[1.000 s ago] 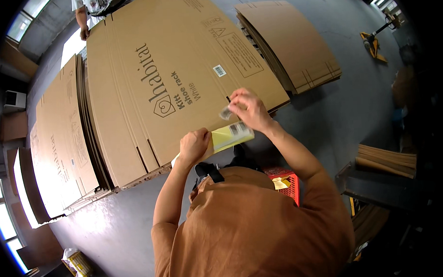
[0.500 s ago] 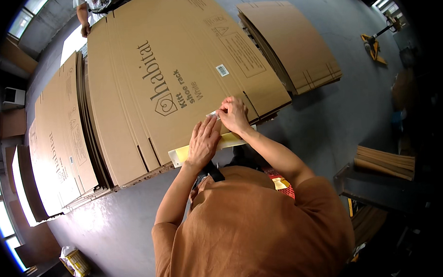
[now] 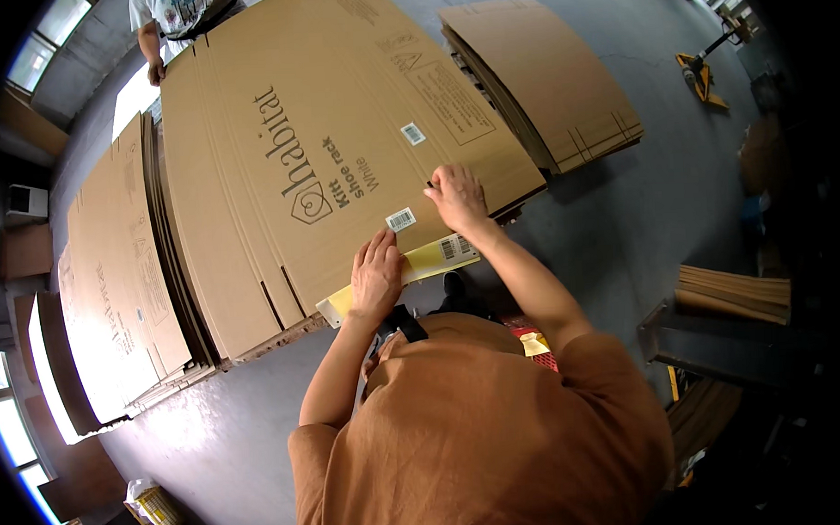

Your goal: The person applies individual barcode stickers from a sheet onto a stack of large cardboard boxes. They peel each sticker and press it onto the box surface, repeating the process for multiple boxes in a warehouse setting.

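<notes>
A large flat brown cardboard carton [image 3: 227,167] lies on top of a stack in front of me. A small white barcode sticker [image 3: 400,220] sits on it, beside the fingertips of my left hand [image 3: 378,273]. That hand lies with fingers stretched out, its palm over a yellow label strip [image 3: 420,262] along the carton's near edge. White barcode labels [image 3: 456,247] show at the strip's right end. My right hand [image 3: 459,198] is right of the sticker, over the carton, fingers curled toward the thumb; a small dark spot shows at its fingertips. Farther up is a second barcode sticker [image 3: 413,133].
Other carton stacks stand to the left [image 3: 124,273] and right [image 3: 548,82]. Another person's hand [image 3: 156,71] rests at the far left corner of the carton. A yellow pallet jack [image 3: 702,81] stands at the far right. A red crate [image 3: 541,351] is partly hidden beside me.
My right hand has drawn off the near sticker, moving right and slightly away, leaving the sticker uncovered on the carton. My left hand has slid back slightly, uncovering more of the strip's right end.
</notes>
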The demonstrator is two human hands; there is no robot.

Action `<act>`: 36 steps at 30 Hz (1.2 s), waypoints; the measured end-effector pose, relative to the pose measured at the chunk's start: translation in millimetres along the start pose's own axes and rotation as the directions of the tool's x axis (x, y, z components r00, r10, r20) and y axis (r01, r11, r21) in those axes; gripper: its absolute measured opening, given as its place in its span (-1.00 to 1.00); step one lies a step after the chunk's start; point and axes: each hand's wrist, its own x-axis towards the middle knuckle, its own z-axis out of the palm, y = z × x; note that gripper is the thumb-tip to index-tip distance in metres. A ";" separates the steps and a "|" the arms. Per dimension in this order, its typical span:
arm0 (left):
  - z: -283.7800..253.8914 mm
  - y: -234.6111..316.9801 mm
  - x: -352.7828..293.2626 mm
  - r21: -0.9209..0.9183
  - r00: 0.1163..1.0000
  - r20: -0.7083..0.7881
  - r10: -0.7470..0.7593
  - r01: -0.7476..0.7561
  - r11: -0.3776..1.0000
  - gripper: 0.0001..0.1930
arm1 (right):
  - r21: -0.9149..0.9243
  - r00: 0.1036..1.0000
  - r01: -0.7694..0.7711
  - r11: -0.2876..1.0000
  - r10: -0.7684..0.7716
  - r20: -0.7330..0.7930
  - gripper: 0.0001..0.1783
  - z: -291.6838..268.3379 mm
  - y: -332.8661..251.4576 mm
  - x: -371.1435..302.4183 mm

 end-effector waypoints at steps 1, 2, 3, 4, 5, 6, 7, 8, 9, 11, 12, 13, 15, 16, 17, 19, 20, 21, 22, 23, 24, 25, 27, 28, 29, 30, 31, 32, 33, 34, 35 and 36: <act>-5.2 -0.4 0.0 -0.047 1.000 -0.022 -0.011 0.009 0.999 -0.82 | 0.223 0.987 -0.048 0.974 0.011 0.163 -0.69 -5.3 15.6 3.3; -13.4 0.5 1.3 -0.100 0.998 0.007 -0.066 0.067 0.993 -0.83 | 0.423 0.947 -0.126 0.897 -0.018 0.320 -0.67 -11.0 29.0 4.9; -22.3 1.3 -1.8 -0.151 0.990 0.045 -0.131 0.136 0.979 -0.84 | 0.556 0.878 -0.252 0.792 -0.054 0.475 -0.60 -21.9 29.1 2.0; -26.8 0.7 -4.4 -0.199 0.977 0.086 -0.193 0.207 0.958 -0.85 | 0.657 0.785 -0.311 0.687 -0.205 0.585 -0.56 -35.7 30.8 0.6; -28.7 -0.6 -6.9 -0.224 0.974 0.055 -0.218 0.225 0.948 -0.87 | 0.621 0.789 -0.113 0.776 -0.310 0.531 -0.59 -54.9 18.8 -2.7; -32.3 0.4 -5.2 -0.198 0.967 0.097 -0.235 0.250 0.948 -0.88 | 0.559 0.773 0.095 0.824 -0.415 0.481 -0.61 -70.8 9.7 -6.6; -37.5 2.7 -3.4 -0.171 0.957 0.138 -0.253 0.275 0.946 -0.88 | 0.561 0.770 -0.003 0.828 -0.356 0.530 -0.65 -75.4 5.5 -9.2; -44.1 6.5 1.8 -0.141 0.948 0.178 -0.265 0.291 0.946 -0.88 | 0.557 0.764 -0.099 0.824 -0.296 0.573 -0.68 -79.0 2.0 -10.5; -49.9 13.0 8.6 -0.117 0.972 0.111 -0.206 0.218 0.969 -0.87 | 0.547 0.748 -0.195 0.814 -0.238 0.619 -0.71 -81.6 -0.9 -11.2; -58.0 31.5 23.3 -0.054 0.997 -0.023 -0.079 0.078 0.996 -0.85 | 0.566 0.810 -0.148 0.811 -0.230 0.540 -0.77 -86.8 -5.9 -13.7; -57.3 38.6 28.3 -0.072 0.996 -0.031 -0.079 0.077 0.994 -0.84 | 0.576 0.835 -0.124 0.808 -0.229 0.501 -0.80 -88.2 -8.6 -15.7; -55.4 45.4 33.9 -0.090 0.996 -0.040 -0.079 0.075 0.993 -0.83 | 0.585 0.847 -0.093 0.805 -0.245 0.472 -0.80 -90.2 -11.3 -17.2; -42.1 51.9 41.5 -0.145 0.989 -0.034 -0.147 0.140 0.979 -0.84 | 0.584 0.835 -0.102 0.806 -0.250 0.490 -0.80 -95.3 -12.3 -17.1; -37.7 51.6 41.5 -0.206 0.979 0.004 -0.204 0.200 0.958 -0.84 | 0.583 0.829 -0.106 0.806 -0.252 0.499 -0.80 -96.6 -10.7 -16.5; -37.4 50.4 41.0 -0.272 0.967 0.051 -0.251 0.255 0.928 -0.84 | 0.603 0.843 -0.065 0.795 -0.280 0.460 -0.80 -96.3 -9.2 -16.7; -37.9 49.6 43.6 -0.372 0.948 0.094 -0.303 0.315 0.873 -0.85 | 0.560 0.812 -0.104 0.822 -0.256 0.525 -0.83 -99.1 -8.9 -13.7; -38.3 50.3 45.0 -0.364 0.953 0.086 -0.289 0.300 0.882 -0.85 | 0.541 0.792 -0.120 0.832 -0.249 0.557 -0.85 -99.5 -7.9 -13.0; -38.9 50.4 46.5 -0.354 0.958 0.077 -0.276 0.285 0.891 -0.85 | 0.570 0.840 0.000 0.822 -0.309 0.446 -0.85 -97.9 -6.1 -13.9; -39.5 50.3 48.0 -0.345 0.962 0.069 -0.264 0.271 0.899 -0.85 | 0.583 0.869 0.122 0.803 -0.370 0.328 -0.86 -94.6 -3.6 -15.7; -39.9 50.5 49.2 -0.338 0.961 0.072 -0.269 0.277 0.899 -0.85 | 0.581 0.878 0.243 0.777 -0.431 0.209 -0.86 -92.7 -1.9 -16.2; -40.3 50.4 50.5 -0.332 0.959 0.074 -0.274 0.283 0.900 -0.85 | 0.587 0.875 0.275 0.761 -0.452 0.175 -0.86 -92.0 -0.6 -14.8; -40.2 50.2 51.9 -0.326 0.957 0.076 -0.280 0.290 0.900 -0.85 | 0.593 0.870 0.308 0.745 -0.472 0.141 -0.85 -91.6 0.4 -12.6; -39.1 49.4 54.7 -0.357 0.955 0.048 -0.291 0.289 0.889 -0.83 | 0.554 0.864 0.387 0.737 -0.500 0.062 -0.83 -91.2 -1.2 -9.3; -38.5 48.9 56.4 -0.372 0.954 0.034 -0.297 0.288 0.883 -0.82 | 0.506 0.860 0.432 0.746 -0.510 0.018 -0.82 -92.4 -3.9 -8.8; -38.8 49.0 58.5 -0.423 0.937 0.070 -0.343 0.339 0.840 -0.81 | 0.456 0.854 0.473 0.754 -0.520 -0.024 -0.81 -92.4 -5.8 -8.0; -40.6 49.8 61.5 -0.471 0.916 0.107 -0.386 0.389 0.792 -0.80 | 0.402 0.838 0.520 0.754 -0.541 -0.069 -0.82 -90.9 -6.6 -6.4; -42.8 50.2 64.3 -0.516 0.893 0.146 -0.426 0.436 0.737 -0.79 | 0.345 0.819 0.563 0.751 -0.562 -0.112 -0.82 -89.2 -7.4 -4.5; -45.3 50.0 66.7 -0.530 0.881 0.173 -0.439 0.460 0.713 -0.78 | 0.285 0.797 0.601 0.747 -0.583 -0.154 -0.83 -88.0 -7.9 -3.1; -48.1 49.7 69.0 -0.543 0.869 0.201 -0.452 0.483 0.687 -0.78 | 0.251 0.790 0.613 0.749 -0.592 -0.159 -0.83 -86.3 -7.6 -2.7; -50.2 49.4 71.0 -0.556 0.857 0.228 -0.463 0.505 0.661 -0.77 | 0.232 0.777 0.629 0.742 -0.604 -0.175 -0.83 -84.6 -7.0 -1.3; -52.6 48.8 72.8 -0.555 0.839 0.253 -0.481 0.533 0.639 -0.77 | 0.214 0.763 0.646 0.733 -0.617 -0.193 -0.83 -82.4 -7.1 0.7; -54.7 48.3 74.6 -0.554 0.821 0.277 -0.499 0.561 0.616 -0.77 | 0.195 0.749 0.662 0.724 -0.628 -0.211 -0.83 -80.6 -7.4 2.8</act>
